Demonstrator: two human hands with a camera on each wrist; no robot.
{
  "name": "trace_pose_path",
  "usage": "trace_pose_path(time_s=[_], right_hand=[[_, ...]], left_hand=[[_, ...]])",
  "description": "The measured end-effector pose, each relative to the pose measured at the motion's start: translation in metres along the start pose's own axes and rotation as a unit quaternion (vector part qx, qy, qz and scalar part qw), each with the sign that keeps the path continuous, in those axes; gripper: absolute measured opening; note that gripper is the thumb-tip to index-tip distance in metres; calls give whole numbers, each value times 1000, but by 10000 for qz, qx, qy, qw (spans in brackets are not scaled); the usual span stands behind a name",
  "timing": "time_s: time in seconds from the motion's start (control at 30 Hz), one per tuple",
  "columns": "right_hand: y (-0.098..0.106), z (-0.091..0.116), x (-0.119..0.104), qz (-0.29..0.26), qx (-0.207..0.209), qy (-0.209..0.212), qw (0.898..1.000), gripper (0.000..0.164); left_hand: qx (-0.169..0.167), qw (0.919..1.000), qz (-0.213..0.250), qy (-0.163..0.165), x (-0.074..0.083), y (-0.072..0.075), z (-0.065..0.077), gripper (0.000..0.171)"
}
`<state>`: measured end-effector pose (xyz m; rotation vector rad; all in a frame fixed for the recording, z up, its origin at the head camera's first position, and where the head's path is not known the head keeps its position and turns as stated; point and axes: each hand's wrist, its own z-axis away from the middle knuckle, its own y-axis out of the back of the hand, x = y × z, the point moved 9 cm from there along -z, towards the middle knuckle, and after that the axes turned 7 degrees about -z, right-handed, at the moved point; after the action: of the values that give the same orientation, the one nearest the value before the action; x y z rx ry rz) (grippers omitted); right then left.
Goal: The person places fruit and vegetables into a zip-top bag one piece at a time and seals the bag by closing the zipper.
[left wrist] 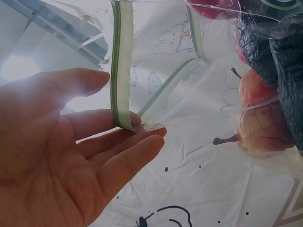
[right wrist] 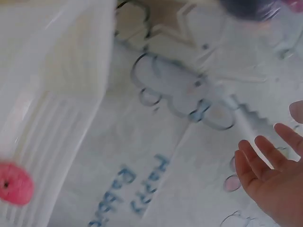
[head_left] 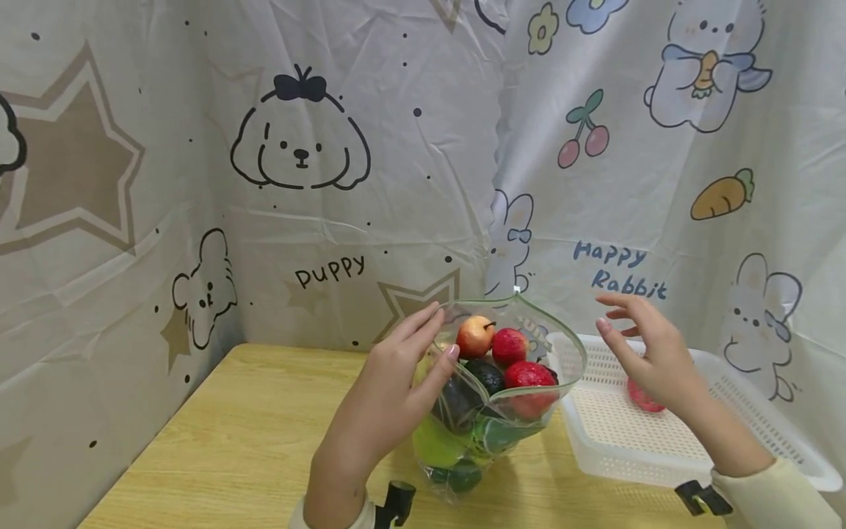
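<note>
A clear zip bag (head_left: 502, 433) stands on the table, its mouth open and edged by a green zip strip (left wrist: 122, 61). Inside are an orange-red fruit with a stem (head_left: 476, 336), red fruits (head_left: 531, 378), dark fruits (head_left: 485, 376) and green ones lower down. My left hand (head_left: 396, 375) touches the bag's left rim with fairly straight fingers, its thumb apart from them. Over the white basket (head_left: 628, 464), my right hand (head_left: 654, 353) hovers with spread, slightly bent fingers and holds nothing. A pinkish-red fruit (head_left: 642, 397) lies in the basket, partly hidden by that hand.
The basket stands right of the bag on the yellow wooden table (head_left: 264, 441). A white printed cloth (head_left: 370, 220) with cartoon animals and stars hangs behind the table and along its left side. Dark straps (head_left: 396, 503) circle both wrists.
</note>
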<state>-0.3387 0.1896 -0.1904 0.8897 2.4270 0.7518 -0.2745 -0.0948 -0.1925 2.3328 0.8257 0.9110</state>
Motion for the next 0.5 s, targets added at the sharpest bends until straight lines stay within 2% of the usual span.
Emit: trace_pose_path(time_s=[0.1, 0.17, 0.23, 0.3, 0.4, 0.5], right_hand=[[-4, 1, 37, 200, -301, -308, 9989, 34], [-9, 3, 67, 271, -735, -665, 9947, 32], [-18, 11, 100, 320, -1316, -1121, 9844, 34], [-29, 22, 133, 316, -1944, -1564, 9679, 39], [-48, 43, 177, 373, -2812, -2131, 9349, 45], [-62, 61, 209, 344, -3332, -2656, 9040, 47]], left_hand=[[-5, 10000, -5, 2, 0, 0, 0, 48], [-4, 10000, 9, 16, 0, -1, 0, 49], [-20, 10000, 28, 43, -1, -2, 1, 49], [-38, 10000, 15, 78, -3, -2, 1, 49], [-57, 9999, -12, 110, -5, -2, 2, 49], [-14, 9999, -39, 112, -6, -1, 2, 48]])
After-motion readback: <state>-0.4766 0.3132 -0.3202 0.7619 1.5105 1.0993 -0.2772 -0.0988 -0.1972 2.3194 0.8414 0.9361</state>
